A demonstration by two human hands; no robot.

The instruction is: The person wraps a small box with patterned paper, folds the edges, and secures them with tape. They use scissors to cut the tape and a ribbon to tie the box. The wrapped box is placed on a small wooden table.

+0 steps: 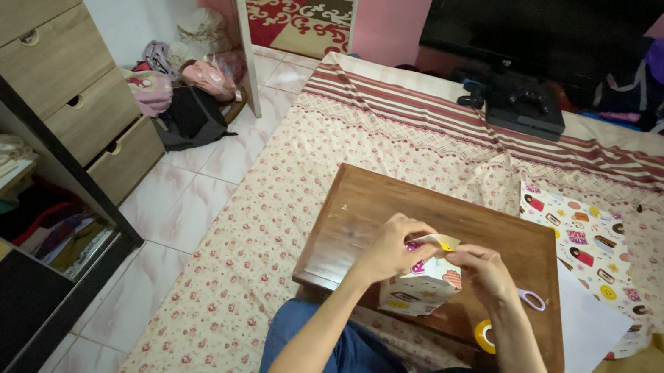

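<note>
Brown wooden board [397, 212], cream box [421, 285] with cartoon prints, yellow tape roll [485, 336], pink-handled scissors [533, 300]

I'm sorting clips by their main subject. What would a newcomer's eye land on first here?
First, the two hands, left hand and right hand, meeting over a small box in patterned wrapping paper at the middle of a low wooden table. Next, the sheet of matching wrapping paper spread to the table's right on the floral bedspread, and the tape roll at the table's near edge.
</note>
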